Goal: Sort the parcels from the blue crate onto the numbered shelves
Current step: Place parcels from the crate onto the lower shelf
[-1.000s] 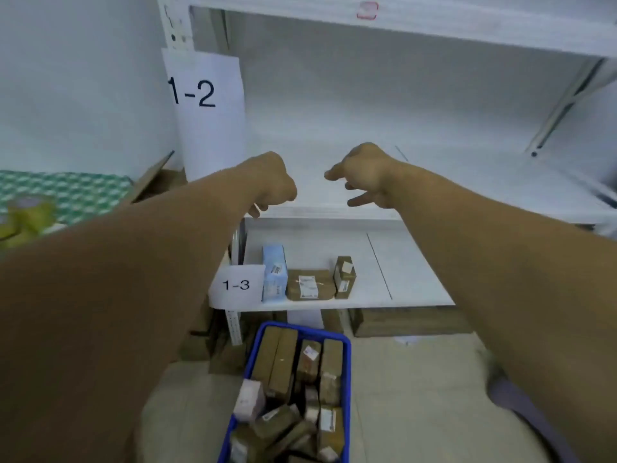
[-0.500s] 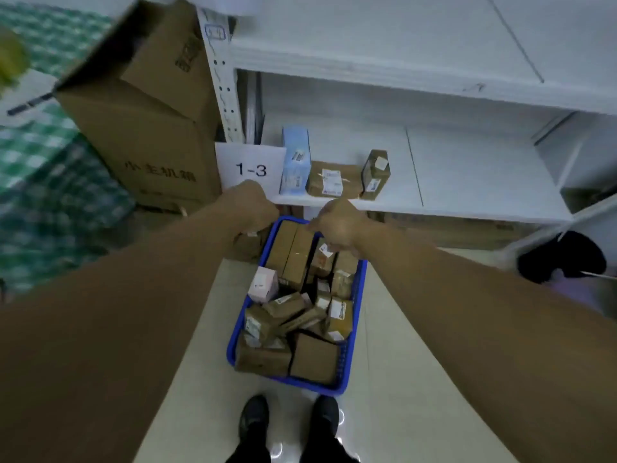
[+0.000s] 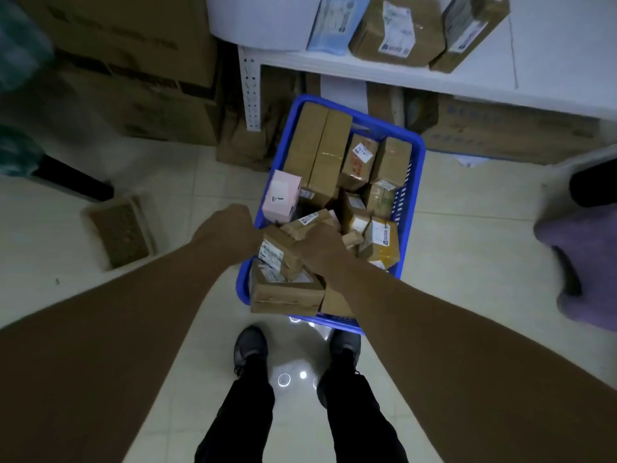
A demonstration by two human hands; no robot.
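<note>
The crate [image 3: 414,155] is bright blue, and its load is mostly tan-brown parcels [image 3: 320,142] with white labels. One small parcel [image 3: 359,162] towards the crate's one o'clock corner has red print under its label. At the crate's nine o'clock side sits a pale pink box [image 3: 280,195] with a white label. On the white shelf [image 3: 551,61] at twelve o'clock are a light blue parcel [image 3: 337,25] and brown ones. The floor [image 3: 467,245] is cream tile. At six o'clock the trousers [image 3: 247,412] are black and the shoes [image 3: 250,345] dark grey. At three o'clock lies a purple shape [image 3: 587,262].
</note>
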